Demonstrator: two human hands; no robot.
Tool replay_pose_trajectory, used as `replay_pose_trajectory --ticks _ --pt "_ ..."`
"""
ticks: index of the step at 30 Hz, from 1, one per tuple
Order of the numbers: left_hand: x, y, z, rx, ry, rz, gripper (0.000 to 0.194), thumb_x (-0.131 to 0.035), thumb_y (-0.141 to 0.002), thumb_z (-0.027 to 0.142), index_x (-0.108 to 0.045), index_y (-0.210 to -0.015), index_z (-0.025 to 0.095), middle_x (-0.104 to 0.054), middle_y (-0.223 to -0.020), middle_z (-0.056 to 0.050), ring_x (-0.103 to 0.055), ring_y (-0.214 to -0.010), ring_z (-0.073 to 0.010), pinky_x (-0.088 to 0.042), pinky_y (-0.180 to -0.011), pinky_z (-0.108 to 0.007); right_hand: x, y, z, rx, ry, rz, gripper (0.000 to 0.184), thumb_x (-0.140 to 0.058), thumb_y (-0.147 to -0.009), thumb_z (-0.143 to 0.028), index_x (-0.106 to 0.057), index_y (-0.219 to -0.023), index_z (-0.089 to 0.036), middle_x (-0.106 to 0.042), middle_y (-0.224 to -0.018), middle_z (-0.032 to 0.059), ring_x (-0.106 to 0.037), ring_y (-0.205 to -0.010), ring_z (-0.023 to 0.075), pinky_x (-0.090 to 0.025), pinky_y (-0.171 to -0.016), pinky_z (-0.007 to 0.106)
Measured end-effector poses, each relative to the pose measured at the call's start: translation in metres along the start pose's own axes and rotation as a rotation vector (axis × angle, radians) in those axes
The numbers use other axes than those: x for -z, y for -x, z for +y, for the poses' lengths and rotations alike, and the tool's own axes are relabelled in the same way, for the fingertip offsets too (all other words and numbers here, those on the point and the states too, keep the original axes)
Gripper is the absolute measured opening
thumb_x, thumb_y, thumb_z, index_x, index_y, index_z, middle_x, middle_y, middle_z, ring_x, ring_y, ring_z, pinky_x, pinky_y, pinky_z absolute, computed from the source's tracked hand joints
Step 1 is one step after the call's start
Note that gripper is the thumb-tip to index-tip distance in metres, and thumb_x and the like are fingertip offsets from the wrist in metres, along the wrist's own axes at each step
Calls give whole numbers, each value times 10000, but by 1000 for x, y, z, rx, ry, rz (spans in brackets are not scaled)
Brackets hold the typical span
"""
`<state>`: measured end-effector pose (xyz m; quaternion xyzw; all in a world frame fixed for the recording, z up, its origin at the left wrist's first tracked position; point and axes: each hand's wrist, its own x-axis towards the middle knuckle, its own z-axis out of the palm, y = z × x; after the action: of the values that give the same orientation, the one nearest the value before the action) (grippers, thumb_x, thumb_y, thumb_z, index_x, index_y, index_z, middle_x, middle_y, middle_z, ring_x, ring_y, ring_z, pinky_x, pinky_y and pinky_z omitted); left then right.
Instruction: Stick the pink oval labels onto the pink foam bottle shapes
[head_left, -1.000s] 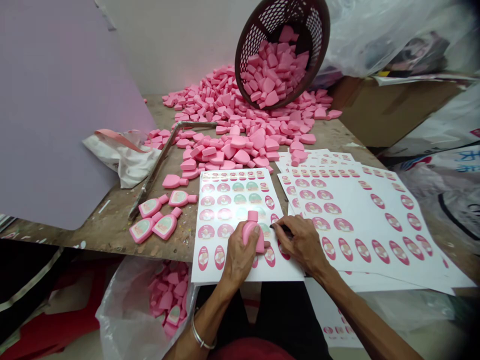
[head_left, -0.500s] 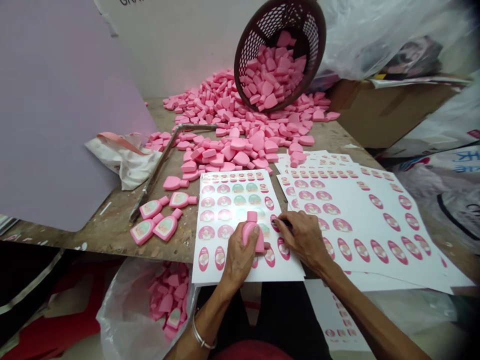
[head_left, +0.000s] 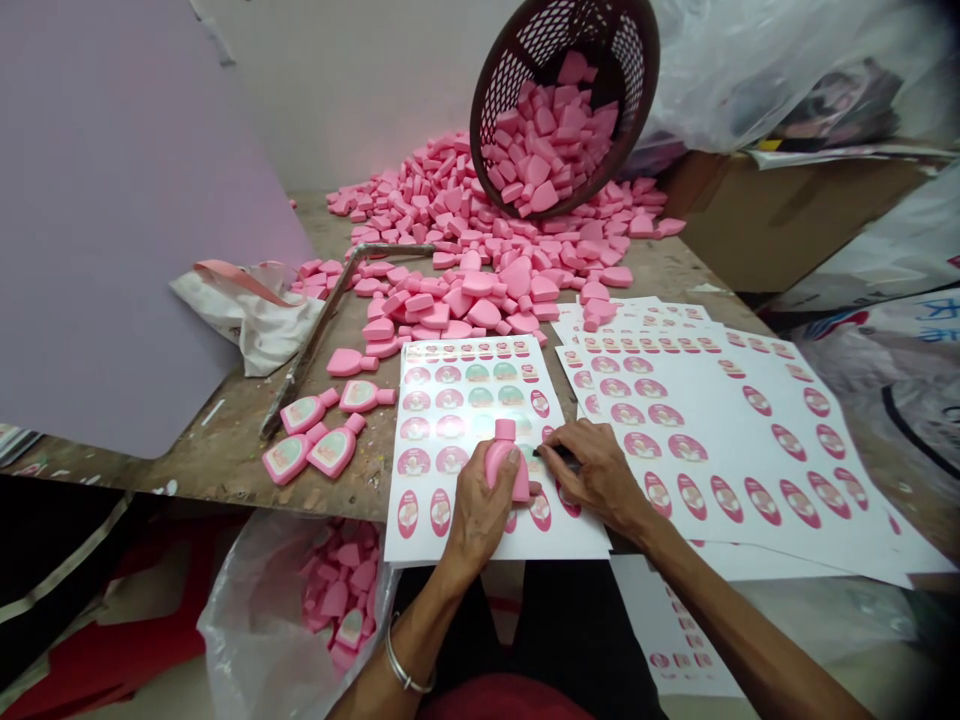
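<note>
I had the left hand closed round a pink bottle, thumb across its face, long axis and cap pointing away from the wearer. It was just left of the fingers of the right hand, which pinched a small dark tool. That hand was nearer the green label, between tool tip and bottle on the sheet. I couldn't read its print, nor the bag's blue characters, far right of those fingers.
</note>
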<state>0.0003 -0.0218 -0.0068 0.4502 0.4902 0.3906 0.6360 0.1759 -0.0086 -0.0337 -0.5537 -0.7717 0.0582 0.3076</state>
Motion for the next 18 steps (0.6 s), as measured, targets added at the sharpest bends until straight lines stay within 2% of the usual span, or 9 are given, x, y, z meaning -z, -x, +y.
replay_pose_trajectory --ticks 3,7,14,18 --pt "0 1 1 10 -4 -1 401 -528 -849 533 -533 -1037 178 -660 -842 -53 -709 -656 -198 -540 -520 -240 0 -2 0 -6 57 46 105 -529 -881 -256 -585 -808 -207 -635 -753 18 -543 -731 175 -320 -719 333" --pt "0 0 0 2 2 3 408 -530 -846 536 -535 -1052 184 -667 -824 -50 -712 -680 -211 -552 -549 -262 0 -5 5 54 134 8 141 -514 -883 -239 -579 -761 -206 -621 -710 18 -534 -708 173 -305 -730 341" --pt "0 -1 -1 10 -28 13 402 -526 -847 537 -534 -1035 181 -665 -802 -48 -711 -659 -209 -550 -543 -262 3 -4 6 15 2 -14 116 -522 -873 -242 -576 -774 -214 -614 -706 9 -538 -710 170 -321 -723 326" --pt "-1 -1 0 11 -22 10 398 -517 -857 526 -524 -1042 174 -660 -830 -59 -711 -668 -207 -556 -553 -266 4 -4 1 -17 5 -18 98 -530 -870 -251 -575 -791 -214 -621 -718 10 -543 -717 177 -322 -710 327"
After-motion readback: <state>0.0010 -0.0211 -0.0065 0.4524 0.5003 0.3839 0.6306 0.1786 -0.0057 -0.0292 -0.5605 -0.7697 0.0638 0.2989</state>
